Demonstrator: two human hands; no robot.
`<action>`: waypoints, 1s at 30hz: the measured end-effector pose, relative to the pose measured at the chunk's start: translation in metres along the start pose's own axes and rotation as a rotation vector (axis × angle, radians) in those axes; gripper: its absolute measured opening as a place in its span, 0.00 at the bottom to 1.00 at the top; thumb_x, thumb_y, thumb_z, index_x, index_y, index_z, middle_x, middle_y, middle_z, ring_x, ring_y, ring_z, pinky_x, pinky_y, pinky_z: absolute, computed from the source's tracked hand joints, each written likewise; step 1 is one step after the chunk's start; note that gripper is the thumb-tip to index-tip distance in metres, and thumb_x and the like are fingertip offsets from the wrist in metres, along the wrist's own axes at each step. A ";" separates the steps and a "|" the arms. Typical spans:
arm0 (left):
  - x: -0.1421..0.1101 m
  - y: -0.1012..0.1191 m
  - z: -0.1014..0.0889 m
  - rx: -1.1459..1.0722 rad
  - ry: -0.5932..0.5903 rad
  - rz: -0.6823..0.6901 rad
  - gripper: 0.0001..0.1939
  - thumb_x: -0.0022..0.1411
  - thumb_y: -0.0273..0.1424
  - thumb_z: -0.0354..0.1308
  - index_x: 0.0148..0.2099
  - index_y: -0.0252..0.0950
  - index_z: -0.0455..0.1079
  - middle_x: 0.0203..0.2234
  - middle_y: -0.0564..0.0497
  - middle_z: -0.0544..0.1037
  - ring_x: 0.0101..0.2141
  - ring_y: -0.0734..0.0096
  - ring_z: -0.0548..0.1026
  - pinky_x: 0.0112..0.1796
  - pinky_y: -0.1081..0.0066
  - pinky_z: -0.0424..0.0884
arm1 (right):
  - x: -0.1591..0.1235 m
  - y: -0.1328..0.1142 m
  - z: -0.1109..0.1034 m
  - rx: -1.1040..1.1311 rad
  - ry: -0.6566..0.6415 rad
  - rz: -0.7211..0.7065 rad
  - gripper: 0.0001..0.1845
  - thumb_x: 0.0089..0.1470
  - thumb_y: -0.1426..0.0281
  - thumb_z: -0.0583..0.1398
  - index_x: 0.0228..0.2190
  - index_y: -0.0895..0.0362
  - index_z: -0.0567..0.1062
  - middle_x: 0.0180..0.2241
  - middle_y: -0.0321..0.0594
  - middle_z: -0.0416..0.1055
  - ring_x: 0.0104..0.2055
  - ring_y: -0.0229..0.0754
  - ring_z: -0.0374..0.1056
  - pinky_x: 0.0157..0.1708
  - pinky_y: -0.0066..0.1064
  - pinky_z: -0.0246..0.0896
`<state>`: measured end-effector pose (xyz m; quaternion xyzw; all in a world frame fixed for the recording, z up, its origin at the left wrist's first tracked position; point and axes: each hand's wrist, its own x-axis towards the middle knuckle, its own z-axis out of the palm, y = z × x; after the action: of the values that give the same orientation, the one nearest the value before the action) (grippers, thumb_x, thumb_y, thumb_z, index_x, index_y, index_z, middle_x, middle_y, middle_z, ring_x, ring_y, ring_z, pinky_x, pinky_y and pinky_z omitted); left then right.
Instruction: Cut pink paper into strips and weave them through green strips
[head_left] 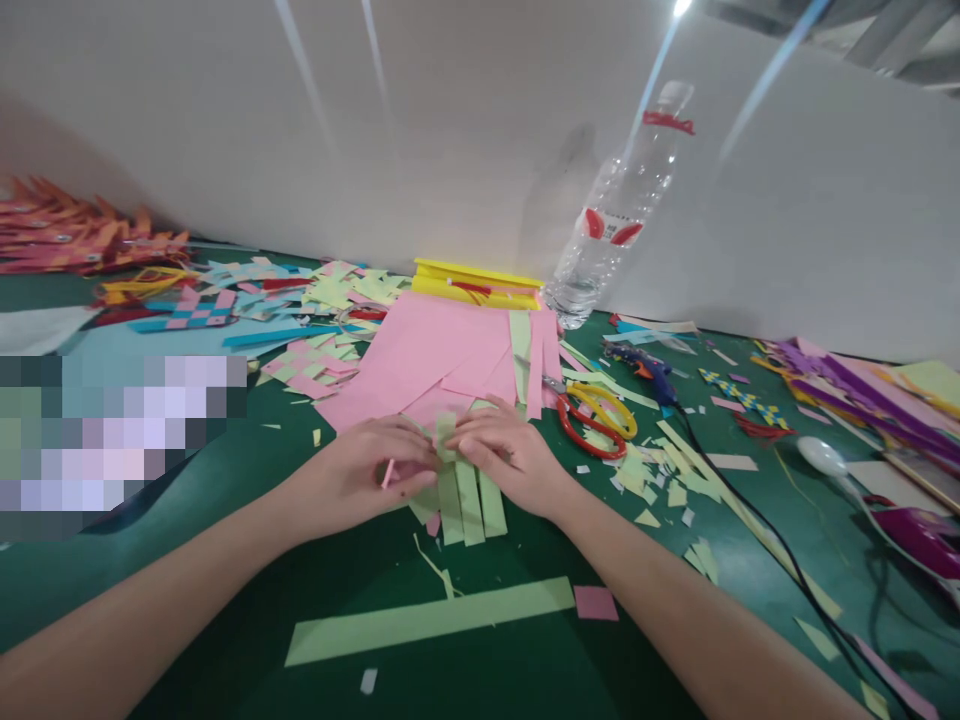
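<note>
Several pale green paper strips (470, 500) hang side by side between my hands, their upper ends partly hidden by my fingers. My left hand (367, 470) is curled at their left side, gripping the strips with fingers and thumb. A thin pink piece (388, 473) shows in that same hand; its full shape is hidden. From the right, my right hand (517, 455) pinches the strips near their upper ends, fingers bent. Pink paper sheets (442, 340) lie just beyond my hands. A long green paper strip (427, 620) lies nearer me, with a small pink paper piece (596, 603) at its right end.
Red-and-yellow scissors (592, 425) lie right of the pink sheets, near a blue glue gun (645, 370) with a black cord. A clear bottle (619, 215) leans by the wall. Woven paper pieces (315, 365) are at left. A purple-and-white tool (911, 535) lies far right among scraps.
</note>
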<state>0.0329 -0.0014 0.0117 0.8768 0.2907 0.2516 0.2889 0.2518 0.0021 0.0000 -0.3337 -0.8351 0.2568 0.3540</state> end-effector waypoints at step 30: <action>-0.007 0.005 0.006 0.221 -0.029 0.045 0.07 0.66 0.30 0.50 0.42 0.39 0.69 0.36 0.51 0.75 0.36 0.69 0.73 0.36 0.72 0.68 | 0.000 0.008 -0.001 -0.040 -0.030 -0.038 0.20 0.57 0.78 0.48 0.46 0.57 0.73 0.50 0.46 0.72 0.54 0.43 0.66 0.56 0.44 0.59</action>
<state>0.0337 -0.0111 0.0085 0.9133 0.2925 0.2116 0.1888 0.2554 0.0078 -0.0044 -0.3211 -0.8514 0.2381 0.3396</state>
